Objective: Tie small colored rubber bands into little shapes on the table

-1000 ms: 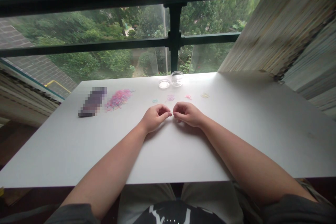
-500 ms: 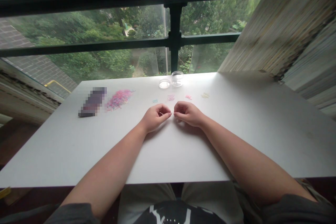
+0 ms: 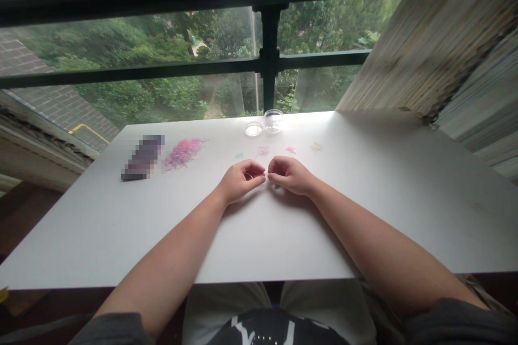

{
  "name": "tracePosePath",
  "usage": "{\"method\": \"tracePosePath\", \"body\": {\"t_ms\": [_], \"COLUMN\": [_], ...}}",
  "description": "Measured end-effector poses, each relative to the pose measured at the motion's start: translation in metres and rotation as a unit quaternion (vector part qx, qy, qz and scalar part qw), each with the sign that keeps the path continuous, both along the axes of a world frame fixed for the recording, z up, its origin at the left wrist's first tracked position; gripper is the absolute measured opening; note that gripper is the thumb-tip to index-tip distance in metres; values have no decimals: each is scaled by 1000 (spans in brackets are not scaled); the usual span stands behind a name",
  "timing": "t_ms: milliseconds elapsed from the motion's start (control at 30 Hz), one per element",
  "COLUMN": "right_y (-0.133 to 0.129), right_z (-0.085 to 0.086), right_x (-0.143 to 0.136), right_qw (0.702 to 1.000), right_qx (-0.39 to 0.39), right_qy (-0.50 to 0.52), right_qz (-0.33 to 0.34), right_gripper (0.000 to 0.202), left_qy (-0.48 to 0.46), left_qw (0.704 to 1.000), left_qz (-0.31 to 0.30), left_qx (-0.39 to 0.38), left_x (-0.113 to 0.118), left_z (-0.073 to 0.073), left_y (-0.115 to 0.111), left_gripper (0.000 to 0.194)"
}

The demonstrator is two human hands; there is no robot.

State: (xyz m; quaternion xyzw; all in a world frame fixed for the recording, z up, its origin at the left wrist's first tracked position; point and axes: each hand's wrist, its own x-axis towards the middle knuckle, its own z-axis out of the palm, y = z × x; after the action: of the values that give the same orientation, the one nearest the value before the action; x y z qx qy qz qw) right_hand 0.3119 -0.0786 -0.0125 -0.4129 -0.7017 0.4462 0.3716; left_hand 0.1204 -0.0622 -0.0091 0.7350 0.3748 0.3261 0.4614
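Note:
My left hand (image 3: 244, 180) and my right hand (image 3: 290, 175) meet fingertip to fingertip above the middle of the white table (image 3: 267, 237). Thumb and forefinger are pinched on each hand. Whatever sits between the tips is too small to make out. Just beyond my fingers lie small sorted bits: a teal bunch (image 3: 239, 155), a pale pink-purple bunch (image 3: 264, 150), a red-pink bunch (image 3: 290, 149) and a yellowish bunch (image 3: 316, 146). Farther left is a larger heap of mixed pink, purple and blue pieces (image 3: 184, 153).
A clear round container (image 3: 273, 122) stands at the table's far edge, with a clear round lid (image 3: 253, 129) beside it. A dark, pixelated flat object (image 3: 143, 157) lies at the left. Behind the table are a green-framed window (image 3: 270, 38) and a curtain (image 3: 388, 43) on the right.
My left fingertips have shifted very slightly toward the right hand, narrowing the gap between them. The objects on the table have not moved.

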Motion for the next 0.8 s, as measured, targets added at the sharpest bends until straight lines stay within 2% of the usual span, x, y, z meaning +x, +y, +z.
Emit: {"method": "tracePosePath", "body": {"t_ms": [500, 800], "right_y": [-1, -2], "right_z": [2, 1], "right_x": [-2, -1], "right_qw": [999, 999], "right_qx": [31, 28], "right_qy": [-36, -39], "right_qz": [-19, -24], "right_gripper": [6, 10], "left_qy": [38, 63], "left_qw": [998, 998], "left_qz": [20, -9], "left_qx": [34, 27], "left_x": [3, 1], "left_z": [0, 2], "left_y": [-3, -3], "left_gripper": [31, 29]}}
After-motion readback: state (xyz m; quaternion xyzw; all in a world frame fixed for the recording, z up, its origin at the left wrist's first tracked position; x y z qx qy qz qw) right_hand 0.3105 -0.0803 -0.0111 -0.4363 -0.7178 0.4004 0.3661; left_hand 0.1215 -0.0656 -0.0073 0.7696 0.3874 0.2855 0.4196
